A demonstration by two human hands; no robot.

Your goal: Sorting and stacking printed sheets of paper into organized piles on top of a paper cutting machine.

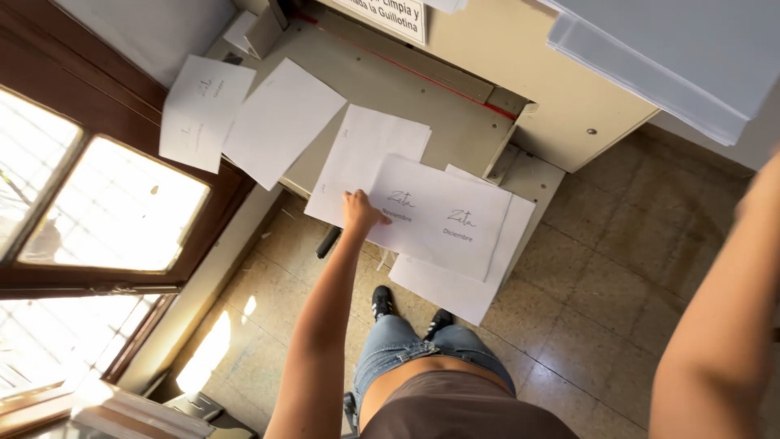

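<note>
Head view, looking steeply down past denim legs and black shoes [382, 301] onto a beige cutting machine's tabletop [406, 106]. Left hand [358, 211] stretched forward at the end of a bare arm, fingers curled and pinching the near left edge of a printed white sheet [443, 213], thumb hidden under the paper. Right hand out of view past the upper right edge of the picture; only the right forearm [715, 325] seen, raised along the right side, so cannot tell how that hand is set.

Held sheet wide and flat, tilted slightly clockwise, carrying two script headings side by side with small lines of text below each. Resting on top of a plain white stack [370, 154] to the far left and another white stack [463, 284] that overhangs the near edge of the tabletop above the tiled floor [601, 268].

Farther left, two more loose white sheets [244, 118] overlapping at the machine's left corner, one faintly printed. Red line [422, 75] running along the far guard of the machine. Thick ream of white paper [658, 57] at upper right. Wooden-framed window [106, 211] bright at left.
</note>
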